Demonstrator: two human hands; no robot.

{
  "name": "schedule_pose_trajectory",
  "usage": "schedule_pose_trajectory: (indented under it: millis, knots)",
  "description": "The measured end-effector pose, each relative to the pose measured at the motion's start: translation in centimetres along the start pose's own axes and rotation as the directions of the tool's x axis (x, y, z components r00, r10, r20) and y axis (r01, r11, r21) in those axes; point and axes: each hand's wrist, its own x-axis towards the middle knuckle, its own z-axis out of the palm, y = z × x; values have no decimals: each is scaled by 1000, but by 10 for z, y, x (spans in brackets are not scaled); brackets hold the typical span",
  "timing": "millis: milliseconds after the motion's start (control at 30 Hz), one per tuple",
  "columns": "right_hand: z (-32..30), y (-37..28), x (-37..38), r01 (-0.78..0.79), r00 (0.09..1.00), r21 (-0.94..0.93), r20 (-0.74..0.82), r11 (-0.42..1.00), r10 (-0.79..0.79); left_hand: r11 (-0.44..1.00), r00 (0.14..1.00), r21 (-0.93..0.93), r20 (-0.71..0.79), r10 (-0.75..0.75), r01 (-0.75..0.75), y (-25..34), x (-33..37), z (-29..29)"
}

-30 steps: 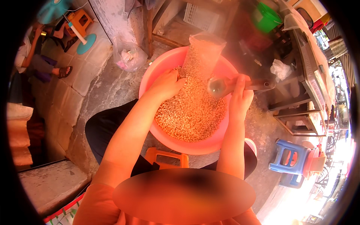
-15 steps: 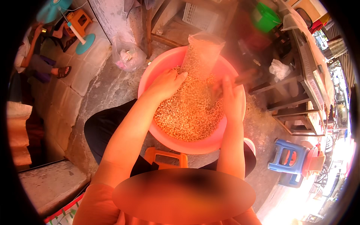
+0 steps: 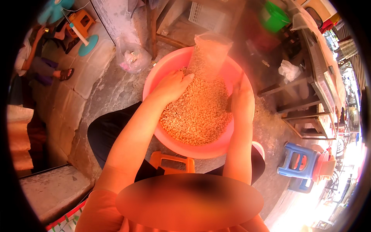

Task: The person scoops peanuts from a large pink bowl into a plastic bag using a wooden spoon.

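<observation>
A wide pink basin (image 3: 181,149) stands between my knees, holding a heap of pale golden grains (image 3: 197,120) that look like corn kernels. A clear plastic bag (image 3: 210,54), partly filled with the same grains, leans on the basin's far side. My left hand (image 3: 174,86) is at the bag's lower left edge, closed on it, the fingertips partly hidden. At the basin's right side my right hand (image 3: 242,102) is closed around a dark brown tool (image 3: 229,104). Most of that tool is hidden behind the hand, so its kind does not show.
An orange stool (image 3: 174,162) sits under the basin's near side. Blue stools (image 3: 297,160) and a wooden table (image 3: 309,96) are on the right. A knotted plastic bag (image 3: 132,58) lies at left; a green bucket (image 3: 273,17) is far right. Someone sits near a teal fan (image 3: 88,45).
My right hand has moved slightly right, out to the basin's wall, and its tool has turned mostly out of sight. The grains stirring in the middle have settled. My left hand stays put.
</observation>
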Motion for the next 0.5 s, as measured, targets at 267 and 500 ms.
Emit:
schedule_pose_trajectory:
  millis: [267, 500]
  knots:
    - [-4, -4, -8, -44, 846, 128, 533, 991, -31, 1000, 1000, -20, 3, -9, 9, -1, 0, -1]
    - [1, 3, -6, -358, 819, 549, 573, 755, -28, 996, 1000, -86, 2, -6, 6, -3, 0, 1]
